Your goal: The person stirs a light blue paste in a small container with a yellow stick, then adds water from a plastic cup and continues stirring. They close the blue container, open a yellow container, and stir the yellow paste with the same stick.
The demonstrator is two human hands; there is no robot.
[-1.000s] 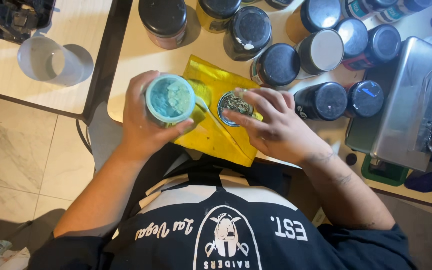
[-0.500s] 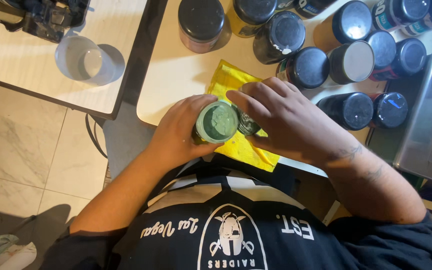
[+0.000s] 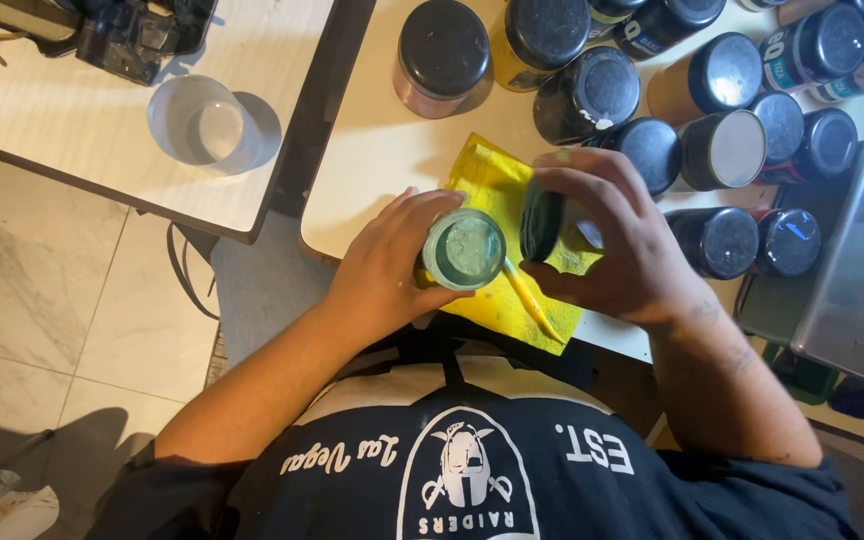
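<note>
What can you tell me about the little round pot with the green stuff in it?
The small round pot is open, and its top faces the camera. Inside lies pale green powder or paste with a cracked, dry-looking surface, ringed by a thin, pale rim. The left hand wraps around its side and holds it above the yellow cloth at the table's edge. The right hand holds a dark lid right beside it. A yellow stick lies just below.
</note>
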